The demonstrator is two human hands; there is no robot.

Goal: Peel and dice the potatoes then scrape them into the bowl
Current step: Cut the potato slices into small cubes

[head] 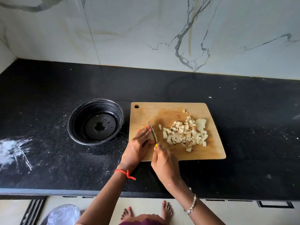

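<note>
A wooden cutting board lies on the black counter. A heap of diced potato covers its middle and right part, with a larger uncut chunk at the heap's far side. My left hand holds a small potato piece down at the board's left edge, fingers curled over it. My right hand grips a knife by its yellow handle, the blade standing against that piece. A black bowl sits left of the board and holds only some drops of liquid.
The black counter runs to a marble wall behind and is dusted with white specks and a white smear at far left. A plastic-covered container stands on the floor below the counter edge, near my feet.
</note>
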